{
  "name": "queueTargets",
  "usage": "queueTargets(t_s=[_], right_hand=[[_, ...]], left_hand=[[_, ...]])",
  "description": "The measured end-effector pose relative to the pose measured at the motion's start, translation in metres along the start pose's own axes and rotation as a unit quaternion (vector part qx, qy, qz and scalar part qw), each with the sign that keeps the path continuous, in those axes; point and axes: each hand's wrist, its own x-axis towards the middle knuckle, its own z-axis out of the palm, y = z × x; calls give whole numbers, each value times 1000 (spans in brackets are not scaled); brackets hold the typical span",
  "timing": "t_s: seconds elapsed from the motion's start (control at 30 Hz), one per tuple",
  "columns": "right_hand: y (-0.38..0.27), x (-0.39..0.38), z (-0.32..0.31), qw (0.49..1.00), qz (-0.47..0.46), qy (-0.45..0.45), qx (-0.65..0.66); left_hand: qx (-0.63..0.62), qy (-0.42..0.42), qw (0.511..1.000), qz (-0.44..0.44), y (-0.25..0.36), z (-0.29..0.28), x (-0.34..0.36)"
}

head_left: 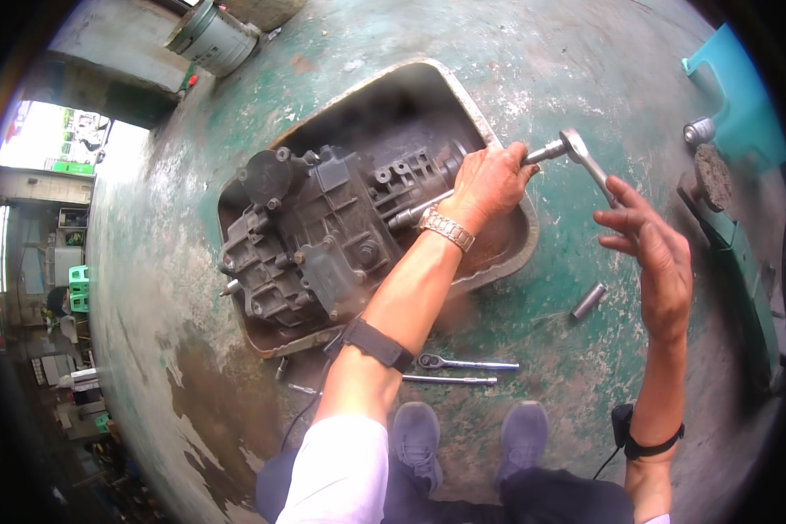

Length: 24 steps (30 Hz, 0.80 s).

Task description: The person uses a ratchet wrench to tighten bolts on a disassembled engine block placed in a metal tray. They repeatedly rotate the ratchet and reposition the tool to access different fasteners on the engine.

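A dark metal gearbox-like casting (332,236) lies in a deep metal tray (533,231). My left hand (489,183) is closed around a long extension bar (435,203), whose socket end (402,218) meets the casting's side. The bar's other end sticks out past my fist and joins a ratchet wrench (596,168) on the right. Beside the ratchet's handle is my right hand (659,258), fingers stretched out and apart. Its index finger reaches the handle's end; whether it touches, I cannot tell. Below, a loose deep socket (589,300) lies on the floor.
A second ratchet (467,363) and a long bar (450,380) lie on the floor between the tray and my shoes (417,445). At right stand a turquoise plastic stool (747,105) and a green metal piece (738,288). A bucket (214,39) stands at the far left.
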Motion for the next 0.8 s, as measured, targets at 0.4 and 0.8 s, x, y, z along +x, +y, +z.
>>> queueTargets(t_s=[0.4,0.8], right_hand=[[10,-14,-4,999,41,15,-10],[-49,45,33,980,9,33,-194]], left_hand=[[9,-30,998,51,5,13,-22],[-39,-69,995,59,2,-11,-12]])
